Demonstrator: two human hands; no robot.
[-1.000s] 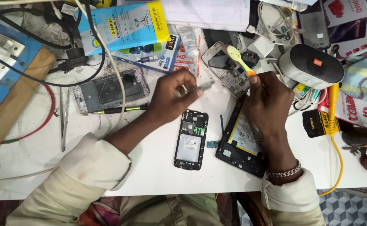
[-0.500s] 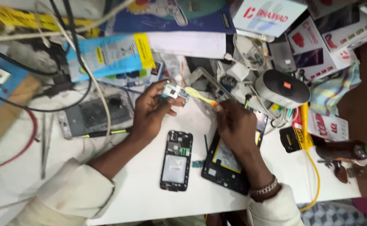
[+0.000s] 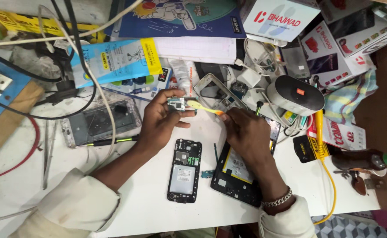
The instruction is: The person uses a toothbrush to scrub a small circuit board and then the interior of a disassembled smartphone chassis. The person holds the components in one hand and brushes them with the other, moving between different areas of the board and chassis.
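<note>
- The left hand (image 3: 158, 121) holds a small circuit board (image 3: 176, 104) up above the white tabletop (image 3: 149, 207). Its fingers (image 3: 167, 94) are closed around the board's edges, thumb on the lower side and the other fingers on the upper side, so the flat face stays free.
- The right hand (image 3: 245, 132) is closed on the handle of a yellow toothbrush (image 3: 202, 107). The brush head lies on or just beside the right edge of the board; I cannot tell if the bristles really press on it.
- The board looks, in my judgement, very light, thin and stiff, but fragile: small parts and contacts sit on its face, and bending or a hard squeeze could damage it. The edges are the good place to take it, as the fingers do now, not the face.
- The toothbrush is light too, with a slim plastic handle that may flex a little. It is gripped at the back end, with an orange part just at the fingers.
- Below the hands an opened black phone (image 3: 184, 169) lies flat on the tabletop. An opened black tablet (image 3: 235, 169) lies just beside it, partly under the right wrist.
- A cracked phone frame (image 3: 98, 123) lies to the left of the left hand, apart from it.
</note>
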